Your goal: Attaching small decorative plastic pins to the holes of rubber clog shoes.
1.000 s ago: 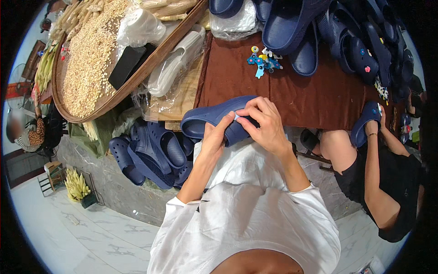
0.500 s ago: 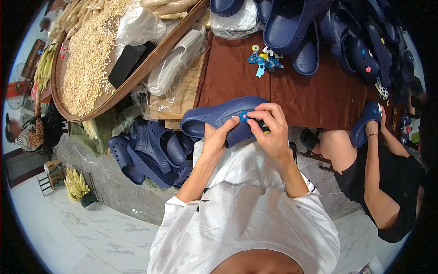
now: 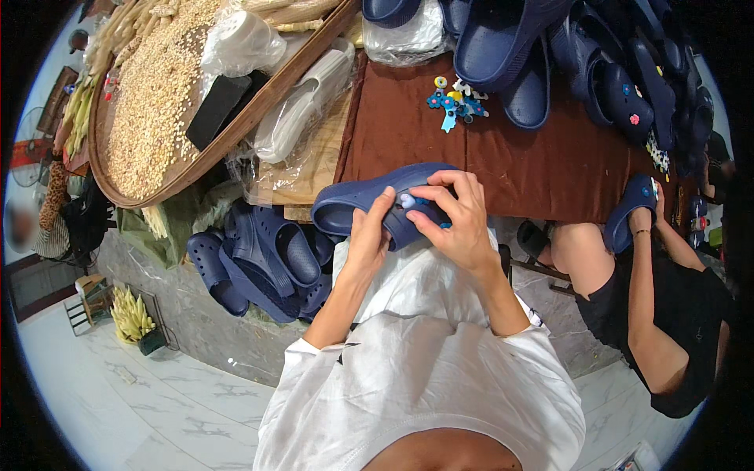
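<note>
A navy foam clog [image 3: 339, 206] lies across my lap at the table's front edge, its toe to the right. My left hand [image 3: 367, 237] is closed round its near side, thumb pressed on the upper. With thumb and fingers bent together, my right hand [image 3: 463, 218] pinches a small pale blue and white shoe charm [image 3: 407, 201] against the clog's upper. Its exact shape is too small to tell. A bit of bright blue [image 3: 445, 225] shows below the right hand, mostly hidden. Beyond the clog, several colourful shoe charms [image 3: 457, 104] lie piled on the brown cloth [image 3: 393, 133].
Navy clogs [image 3: 503, 47] are heaped at the back right, and more clogs [image 3: 275, 259] hang below the table at left. A round woven tray [image 3: 259, 110] of kernels stands at left, beside a bagged white clog [image 3: 302, 110]. At right, another person [image 3: 652, 314] holds a clog.
The blue flower charm with a pink centre, between my fingers before, no longer shows there; a pale piece does. My right hand has shifted slightly left, and my left thumb has moved up and left.
</note>
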